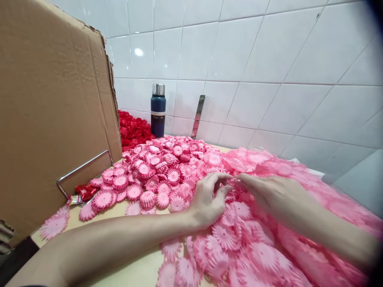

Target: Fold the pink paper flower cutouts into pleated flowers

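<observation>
Both my hands meet at the fingertips over a heap of pink scalloped fabric flower pieces [226, 235]. My left hand [211, 199] is closed in a loose curl, its thumb and fingertips bent toward each other. Whatever lies between them is too small or hidden to name. From the right comes my right hand [266, 195], palm down, with its fingers held together and their tips almost touching the left hand's. Its thumb and anything beneath the fingers are hidden. Left of the hands, thicker stacked pink flower pieces [173, 175] are piled up.
A tall cardboard box [56, 99] stands at the left, with a bent metal wire frame [83, 167] and red wrappers [86, 191] beside it. Behind are red flower pieces [134, 129], a blue bottle [158, 113], a metal strip [198, 117] and a tiled wall [239, 52].
</observation>
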`<state>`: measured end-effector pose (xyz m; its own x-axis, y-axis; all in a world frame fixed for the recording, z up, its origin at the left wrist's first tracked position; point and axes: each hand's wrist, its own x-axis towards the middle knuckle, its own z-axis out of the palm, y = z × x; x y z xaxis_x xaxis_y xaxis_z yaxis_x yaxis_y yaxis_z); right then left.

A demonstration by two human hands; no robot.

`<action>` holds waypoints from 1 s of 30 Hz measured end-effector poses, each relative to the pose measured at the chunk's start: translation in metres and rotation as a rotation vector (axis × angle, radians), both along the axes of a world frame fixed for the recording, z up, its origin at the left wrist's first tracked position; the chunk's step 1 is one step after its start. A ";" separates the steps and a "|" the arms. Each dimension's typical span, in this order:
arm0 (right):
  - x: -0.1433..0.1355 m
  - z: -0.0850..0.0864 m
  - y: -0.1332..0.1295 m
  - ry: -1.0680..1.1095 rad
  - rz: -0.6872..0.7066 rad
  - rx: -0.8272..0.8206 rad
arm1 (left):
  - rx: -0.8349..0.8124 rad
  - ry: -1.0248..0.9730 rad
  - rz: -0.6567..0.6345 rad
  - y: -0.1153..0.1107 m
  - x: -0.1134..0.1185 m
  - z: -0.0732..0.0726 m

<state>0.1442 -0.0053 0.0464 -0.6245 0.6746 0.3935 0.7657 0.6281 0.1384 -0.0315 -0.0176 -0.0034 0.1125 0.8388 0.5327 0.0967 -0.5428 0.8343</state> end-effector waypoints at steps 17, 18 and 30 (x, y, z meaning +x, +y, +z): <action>-0.007 0.063 0.016 0.306 0.009 -0.502 | -0.081 -0.308 -0.004 0.007 -0.001 0.002; -0.012 0.060 0.015 0.328 0.073 -0.544 | -0.079 -0.308 -0.004 0.007 -0.001 0.002; -0.013 0.043 0.022 0.522 0.159 -0.722 | -0.113 -0.288 -0.087 0.008 0.000 0.002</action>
